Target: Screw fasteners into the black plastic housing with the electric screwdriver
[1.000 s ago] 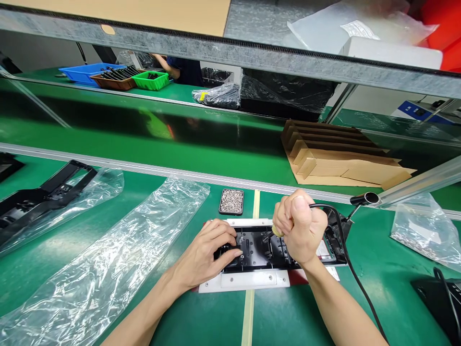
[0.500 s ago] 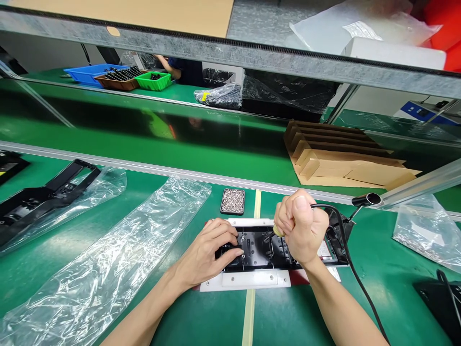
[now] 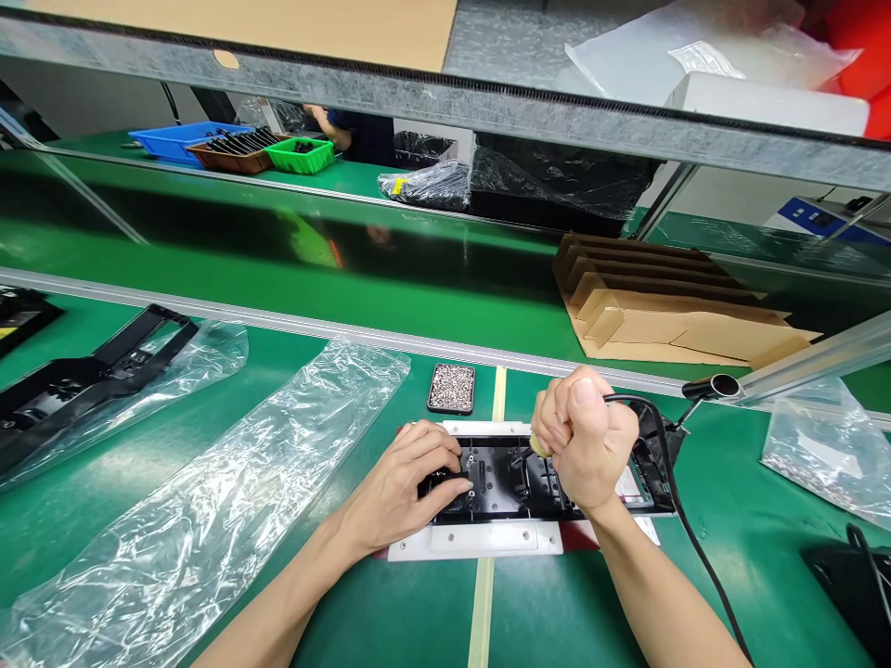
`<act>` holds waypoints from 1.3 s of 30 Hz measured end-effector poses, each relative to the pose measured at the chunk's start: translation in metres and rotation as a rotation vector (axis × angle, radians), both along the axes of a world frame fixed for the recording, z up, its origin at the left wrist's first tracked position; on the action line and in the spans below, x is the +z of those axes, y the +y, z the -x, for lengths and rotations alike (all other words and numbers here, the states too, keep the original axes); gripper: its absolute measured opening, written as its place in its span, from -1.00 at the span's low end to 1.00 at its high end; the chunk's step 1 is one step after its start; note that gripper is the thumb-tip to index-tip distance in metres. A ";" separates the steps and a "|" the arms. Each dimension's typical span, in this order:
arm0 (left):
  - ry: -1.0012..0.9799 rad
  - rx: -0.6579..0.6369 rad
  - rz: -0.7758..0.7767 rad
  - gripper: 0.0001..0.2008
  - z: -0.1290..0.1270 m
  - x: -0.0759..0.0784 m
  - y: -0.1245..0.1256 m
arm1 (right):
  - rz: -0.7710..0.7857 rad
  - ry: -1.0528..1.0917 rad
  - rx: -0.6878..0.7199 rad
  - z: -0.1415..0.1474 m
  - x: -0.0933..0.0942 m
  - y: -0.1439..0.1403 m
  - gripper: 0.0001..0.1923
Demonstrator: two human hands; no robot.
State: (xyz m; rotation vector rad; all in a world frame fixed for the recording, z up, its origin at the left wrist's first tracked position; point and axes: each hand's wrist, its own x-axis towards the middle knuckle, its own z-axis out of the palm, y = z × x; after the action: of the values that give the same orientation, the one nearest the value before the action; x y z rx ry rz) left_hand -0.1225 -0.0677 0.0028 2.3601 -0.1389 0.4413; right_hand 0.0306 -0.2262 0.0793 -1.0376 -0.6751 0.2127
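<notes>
Fingers of the right hand (image 3: 587, 438) are curled tight in a fist around the handle of a corded electric screwdriver (image 3: 537, 447), its tip set down into the black plastic frame (image 3: 511, 482); the black cable (image 3: 686, 538) loops off behind the wrist toward the near right corner of the surface (image 3: 209, 390). The left hand (image 3: 406, 485) lies flat with fingers spread and pressing on the left part of that frame, holding it in the white fixture (image 3: 480, 540) near the middle of the near edge. Over the last second nothing about either hand has really shifted: same fist, same press, same spot on the frame, so the driving at this one screw point appears to be still under way rather than finished. Just beyond the fixture sits a small black tray of screws (image 3: 451, 387). A long empty plastic bag (image 3: 229, 482) stretches toward the near left corner, with another black frame (image 3: 90, 371) half in its bag at the left edge. Folded cardboard dividers (image 3: 668, 306) rest on the conveyor belt (image 3: 348, 260) beyond.
</notes>
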 end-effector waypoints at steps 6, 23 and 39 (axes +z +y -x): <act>0.003 0.003 -0.001 -0.92 0.000 -0.001 0.000 | 0.006 -0.001 -0.009 0.001 -0.001 -0.002 -0.54; 0.001 0.008 -0.017 -0.90 0.000 0.000 0.000 | 0.008 -0.009 -0.012 0.001 0.001 -0.001 -0.55; 0.016 0.008 -0.010 -0.90 0.001 0.001 -0.001 | 0.007 -0.001 -0.007 0.001 0.001 -0.001 -0.55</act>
State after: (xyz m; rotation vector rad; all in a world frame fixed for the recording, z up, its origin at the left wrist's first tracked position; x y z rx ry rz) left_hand -0.1231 -0.0686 0.0039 2.3737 -0.1246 0.4256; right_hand 0.0295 -0.2276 0.0804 -1.0468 -0.6718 0.2091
